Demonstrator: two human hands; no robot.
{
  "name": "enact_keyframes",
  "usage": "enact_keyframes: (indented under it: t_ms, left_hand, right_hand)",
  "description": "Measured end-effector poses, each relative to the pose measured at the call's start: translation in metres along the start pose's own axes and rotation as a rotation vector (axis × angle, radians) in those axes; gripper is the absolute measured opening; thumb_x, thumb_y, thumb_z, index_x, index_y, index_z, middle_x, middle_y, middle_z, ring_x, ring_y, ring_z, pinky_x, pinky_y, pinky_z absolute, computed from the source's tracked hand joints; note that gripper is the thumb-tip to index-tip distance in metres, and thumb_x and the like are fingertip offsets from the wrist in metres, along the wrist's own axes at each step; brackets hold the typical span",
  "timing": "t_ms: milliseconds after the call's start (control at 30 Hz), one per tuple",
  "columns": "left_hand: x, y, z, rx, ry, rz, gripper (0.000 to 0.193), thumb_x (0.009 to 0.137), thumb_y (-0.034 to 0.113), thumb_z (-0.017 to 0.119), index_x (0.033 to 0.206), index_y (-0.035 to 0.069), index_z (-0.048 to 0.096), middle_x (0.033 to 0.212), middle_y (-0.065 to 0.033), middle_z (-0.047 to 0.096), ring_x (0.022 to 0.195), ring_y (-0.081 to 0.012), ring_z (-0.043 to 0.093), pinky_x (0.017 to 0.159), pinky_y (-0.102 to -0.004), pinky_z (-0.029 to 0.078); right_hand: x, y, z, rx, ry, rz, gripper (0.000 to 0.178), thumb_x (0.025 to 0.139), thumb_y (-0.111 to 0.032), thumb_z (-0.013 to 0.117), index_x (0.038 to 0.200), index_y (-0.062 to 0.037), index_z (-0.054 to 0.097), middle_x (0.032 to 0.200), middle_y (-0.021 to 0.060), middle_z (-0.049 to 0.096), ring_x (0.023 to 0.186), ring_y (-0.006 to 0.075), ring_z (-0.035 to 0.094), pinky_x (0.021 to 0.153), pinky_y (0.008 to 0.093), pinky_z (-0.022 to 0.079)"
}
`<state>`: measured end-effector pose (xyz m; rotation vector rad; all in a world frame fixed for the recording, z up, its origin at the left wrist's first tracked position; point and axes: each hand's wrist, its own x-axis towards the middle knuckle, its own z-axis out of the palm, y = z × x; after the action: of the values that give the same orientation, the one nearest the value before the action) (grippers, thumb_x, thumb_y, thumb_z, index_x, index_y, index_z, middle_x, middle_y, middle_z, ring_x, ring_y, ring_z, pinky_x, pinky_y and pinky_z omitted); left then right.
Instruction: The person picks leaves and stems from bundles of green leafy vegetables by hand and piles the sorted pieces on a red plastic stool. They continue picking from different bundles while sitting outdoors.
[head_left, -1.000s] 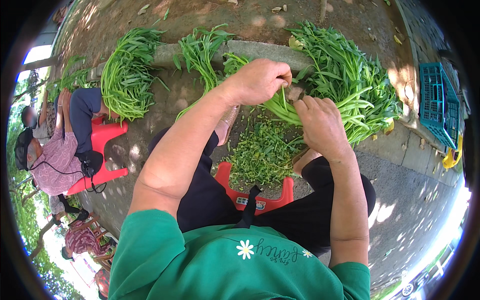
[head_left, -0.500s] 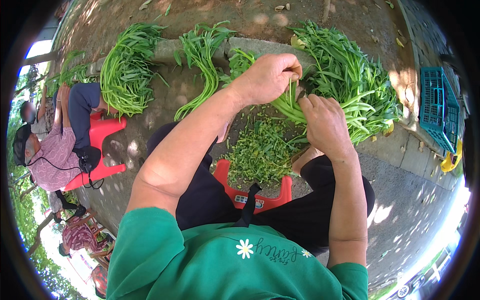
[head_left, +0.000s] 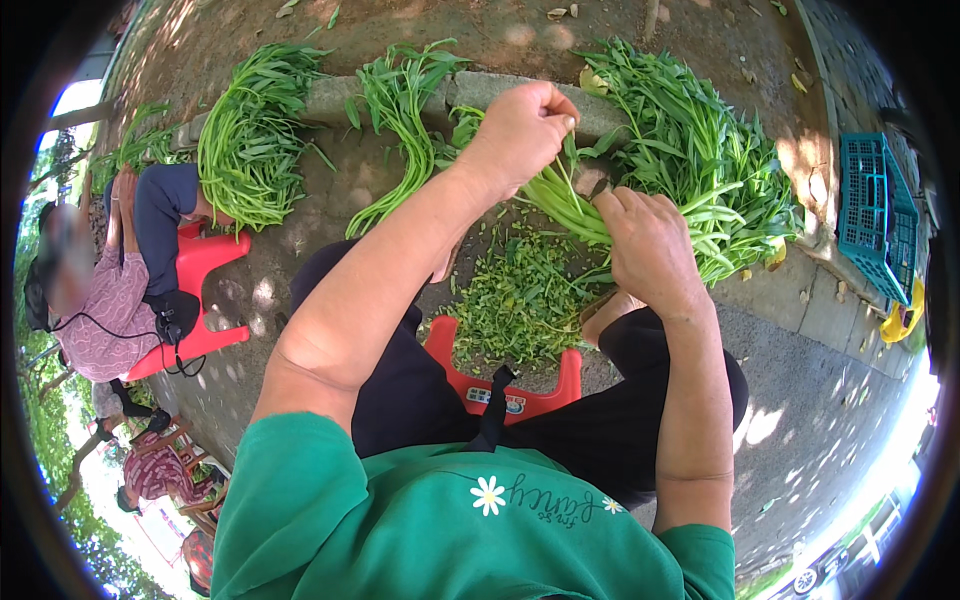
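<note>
My right hand [head_left: 650, 245] is closed round a bunch of water spinach [head_left: 565, 205], its pale green stems pointing left and up. At that hand's thumb a small dark piece [head_left: 600, 187] shows; I cannot make out what it is. Above and to the left, my left hand [head_left: 522, 138] pinches a thin water spinach stem [head_left: 570, 147] at its fingertips. Beyond my right hand lies a large leafy heap of water spinach [head_left: 690, 140]. Between my feet, a pile of torn leaves and stem bits [head_left: 525, 300] covers the ground.
A large bundle [head_left: 255, 140] and a smaller bundle [head_left: 400, 130] of greens lie to the left along a stone curb [head_left: 490, 90]. I sit over a red stool [head_left: 555, 385]. A teal crate [head_left: 878, 215] stands at right. At left a person [head_left: 105, 310] sits on another red stool [head_left: 215, 258].
My left hand has moved a little up and left, away from my right hand. The bunch in my right hand has swung slightly left; that hand has barely moved.
</note>
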<state>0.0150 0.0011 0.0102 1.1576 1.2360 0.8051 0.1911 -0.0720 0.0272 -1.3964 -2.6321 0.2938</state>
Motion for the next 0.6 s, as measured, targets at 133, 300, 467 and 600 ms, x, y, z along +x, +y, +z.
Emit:
enact_keyframes:
  t_ms: [133,300,467,600]
  left_hand:
    - [0.000,0.013,-0.009,-0.138,-0.035,0.044,0.011,0.088,0.005,0.053,0.095,0.001,0.061,0.071,0.0016,0.054,0.057,-0.0051,0.045,0.051,-0.0189,0.037]
    - [-0.020,0.033,-0.027,-0.098,-0.226,0.126,0.015,0.088,0.012,0.057,0.097,0.002,0.063,0.066,0.0053,0.048,0.054,-0.0030,0.038,0.049,-0.0180,0.031]
    - [-0.053,0.040,-0.035,0.132,-0.755,0.034,0.028,0.086,0.021,0.064,0.106,0.002,0.063,0.073,0.0021,0.061,0.054,-0.0051,0.047,0.046,-0.0199,0.038]
    - [-0.060,0.035,-0.027,0.570,-0.844,-0.155,0.041,0.081,0.026,0.068,0.113,0.002,0.062,0.077,-0.0063,0.065,0.058,-0.0091,0.058,0.050,-0.0245,0.046]
  right_hand:
    - [-0.001,0.003,-0.001,0.014,0.045,0.017,0.016,0.067,0.000,0.055,0.082,-0.0034,0.052,0.081,0.0102,0.055,0.078,0.0277,0.059,0.069,0.0377,0.044]
    - [-0.001,0.005,-0.003,0.058,0.074,0.068,0.017,0.068,0.000,0.054,0.084,-0.0030,0.052,0.083,0.0108,0.056,0.078,0.0295,0.059,0.070,0.0390,0.044]
    - [-0.003,0.010,-0.002,0.097,0.117,0.167,0.024,0.068,0.000,0.055,0.092,-0.0026,0.054,0.088,0.0117,0.058,0.084,0.0312,0.060,0.075,0.0397,0.045]
    - [-0.002,0.007,-0.004,0.265,0.134,0.330,0.027,0.073,-0.004,0.057,0.100,-0.0024,0.055,0.091,0.0146,0.061,0.087,0.0353,0.060,0.075,0.0420,0.046]
